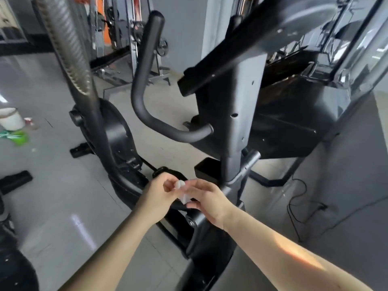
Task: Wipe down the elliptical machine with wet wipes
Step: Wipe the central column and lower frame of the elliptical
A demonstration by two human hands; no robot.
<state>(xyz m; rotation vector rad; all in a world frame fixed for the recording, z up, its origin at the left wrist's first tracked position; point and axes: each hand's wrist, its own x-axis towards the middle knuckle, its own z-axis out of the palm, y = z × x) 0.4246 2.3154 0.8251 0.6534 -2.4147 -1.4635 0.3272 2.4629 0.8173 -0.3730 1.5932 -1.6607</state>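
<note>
Hazards were logged left to right. A bucket (10,119) stood on the floor (52,196) at far left, well apart from the machine; it mattered only if the person stepped back.

The swing arm (69,51), with its ribbed grip, rose beside the flywheel cover (117,131). This arm probably pivots. A firm wiping stroke could set it moving and trap fingers at a joint. The curved handle (144,85) stood further right, above the hands and untouched.

The left hand (161,192) pinched the upper end of the wipe (181,189) with curled fingers. The wipe was small, white and crumpled. It hung between both hands, above the lower frame (201,259), and touched no part of the machine. The right hand (207,200) closed thumb and fingers on its lower end.

The wipe appeared to be in preparation, not yet in use. Three faults were likely:
- Pulled too hard, the wet sheet could tear.
- Left bunched, it would cover little surface and smear dirt.
- Held too loosely, it could drop to the floor and pick up grit.

The column (243,101) stood right of the hands, with open screw holes on its face. Excess moisture could enter there. A cable (298,198) lay on the floor at right; drips or a caught foot were the risks.
</note>
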